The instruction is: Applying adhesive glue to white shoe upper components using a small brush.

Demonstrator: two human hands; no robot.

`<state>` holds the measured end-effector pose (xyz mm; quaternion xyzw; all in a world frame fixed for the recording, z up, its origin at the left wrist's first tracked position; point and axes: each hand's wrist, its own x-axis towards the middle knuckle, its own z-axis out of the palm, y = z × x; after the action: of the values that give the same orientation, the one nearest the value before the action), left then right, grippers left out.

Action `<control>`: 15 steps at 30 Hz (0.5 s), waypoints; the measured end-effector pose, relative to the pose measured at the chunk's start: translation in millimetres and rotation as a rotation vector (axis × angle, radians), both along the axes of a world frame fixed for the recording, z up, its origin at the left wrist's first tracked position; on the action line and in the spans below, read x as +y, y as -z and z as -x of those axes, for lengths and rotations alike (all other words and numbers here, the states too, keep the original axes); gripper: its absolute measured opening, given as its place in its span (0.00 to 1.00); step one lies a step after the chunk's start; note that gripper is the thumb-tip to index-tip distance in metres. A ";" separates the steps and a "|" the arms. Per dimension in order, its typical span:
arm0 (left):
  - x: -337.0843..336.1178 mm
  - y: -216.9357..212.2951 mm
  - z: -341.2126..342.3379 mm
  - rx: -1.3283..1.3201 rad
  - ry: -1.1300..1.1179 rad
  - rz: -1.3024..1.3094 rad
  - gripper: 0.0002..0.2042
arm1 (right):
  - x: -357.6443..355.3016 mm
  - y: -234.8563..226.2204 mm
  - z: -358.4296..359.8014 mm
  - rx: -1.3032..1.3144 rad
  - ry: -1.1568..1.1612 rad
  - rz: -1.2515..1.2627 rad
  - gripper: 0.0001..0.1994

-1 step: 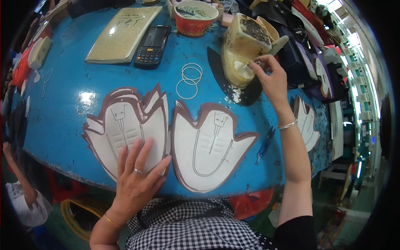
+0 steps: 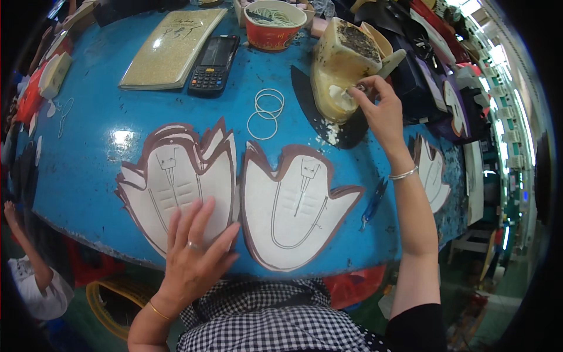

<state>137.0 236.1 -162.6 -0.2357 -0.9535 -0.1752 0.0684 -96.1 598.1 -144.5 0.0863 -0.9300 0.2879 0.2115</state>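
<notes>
My left hand lies with fingers spread on the near part of a stack of white shoe-upper pieces with brown edges and drawn lines. Close on its right is a second stack of like pieces, which nothing touches. At the far right, my right hand pinches at the opening of a stained, yellowish plastic container. White paste or wax shows there by the fingertips. What the pinched fingers hold, if anything, I cannot make out. White crumbs lie on the black sheet under the container.
White rubber bands lie mid-table, behind the stacks. Farther back are a gold notebook, a black handheld terminal and a red tub of bands. A blue tool and more cut pieces lie at right.
My left hand has shifted very slightly down and to the right on the stack. The right hand stays at the container's opening.
</notes>
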 end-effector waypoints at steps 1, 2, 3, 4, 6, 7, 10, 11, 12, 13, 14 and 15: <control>-0.7 -1.2 -2.9 -0.030 0.012 -0.073 0.24 | -0.6 0.6 2.4 -0.005 -0.002 0.001 0.13; 1.5 -0.5 -2.5 -0.036 0.012 -0.073 0.24 | -0.2 1.9 3.8 -0.006 -0.025 -0.081 0.13; 7.2 0.5 -1.0 -0.056 0.196 -0.153 0.24 | 1.0 3.2 3.4 -0.008 -0.047 -0.164 0.13; 13.6 0.2 -0.1 -0.075 0.369 -0.233 0.23 | 1.0 1.8 3.0 -0.015 -0.055 -0.162 0.13; 36.1 -0.2 10.0 -0.072 0.416 -0.178 0.23 | 3.4 -2.0 -2.4 -0.019 -0.049 0.039 0.13; 45.8 -0.1 12.4 -0.067 0.466 -0.116 0.24 | 0.0 -3.9 -6.2 -0.038 -0.059 0.047 0.13; 63.1 6.4 13.4 -0.139 0.428 -0.145 0.25 | -1.6 -6.0 -20.5 0.026 -0.109 -0.020 0.10; 62.8 7.1 13.6 -0.148 0.433 -0.148 0.25 | 0.6 -5.1 -24.9 0.017 -0.103 -0.020 0.10; 61.7 7.1 13.3 -0.124 0.459 -0.129 0.25 | 2.1 -6.6 -31.1 -0.027 -0.097 0.074 0.10; 60.7 6.5 12.7 -0.097 0.476 -0.109 0.26 | 1.2 -8.6 -35.8 -0.069 -0.099 0.170 0.10; 60.7 6.5 12.1 -0.101 0.473 -0.109 0.26 | -1.9 -10.4 -43.0 -0.074 -0.102 0.171 0.10; 60.7 5.7 11.4 -0.117 0.472 -0.114 0.24 | -7.4 -12.8 -52.9 -0.154 -0.104 0.354 0.09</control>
<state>125.6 296.9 -168.3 -0.4370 -0.8629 -0.2533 -0.0163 -43.2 590.7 -131.7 0.0736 -0.8727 0.4630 0.1366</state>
